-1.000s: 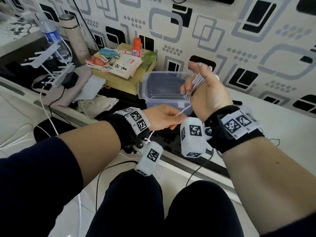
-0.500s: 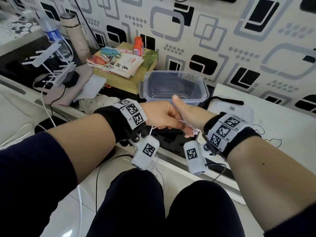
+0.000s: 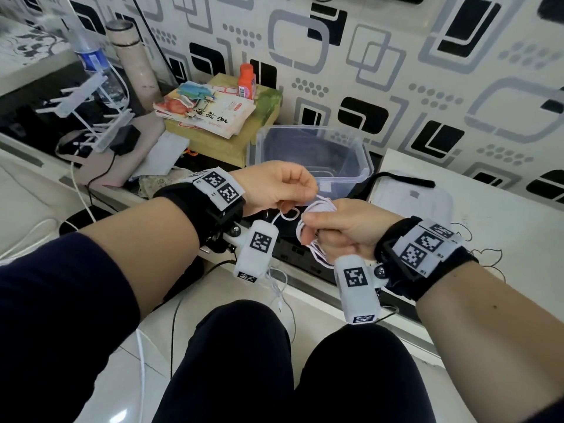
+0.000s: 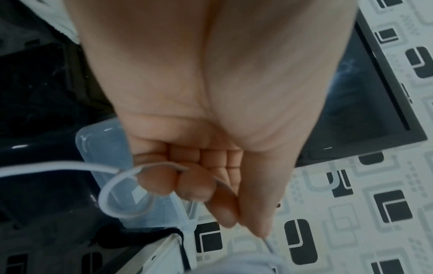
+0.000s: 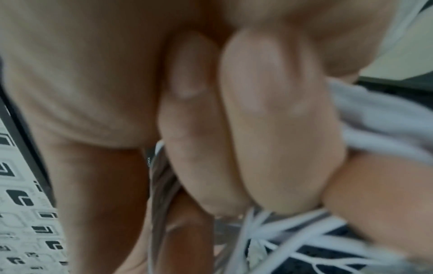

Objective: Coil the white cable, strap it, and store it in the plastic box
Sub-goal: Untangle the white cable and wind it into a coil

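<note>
The right hand [image 3: 341,230] is curled tight round a bundle of loops of the white cable [image 3: 317,209], the coils sticking out above the knuckles and hanging below the fist. The left hand [image 3: 274,190] sits just beside it at about nine o'clock, fingers bent in, pinching a single strand that makes a small open loop [image 4: 126,194] under the fingertips. From the left wrist view that loop curls round below the fingers [image 4: 194,187] and a free run leads away to the side. More slack drops down between the knees toward the floor [image 3: 283,297], so I'd judge the coiling isn't finished.

What matters for the coming move is the short strand between the two hands: it runs roughly nine to three, from the left pinch into the bundle, and the left hand would have to carry it over the right fist to lay on another turn.

The plastic box [image 3: 311,154] stands open on the bench at twelve o'clock from the hands, near, a little closer to the left one. A black strap [image 3: 403,180] lies at about one o'clock, nearer the right hand, beside what looks like the box's lid [image 3: 427,199]. Nothing is strapped yet.
</note>
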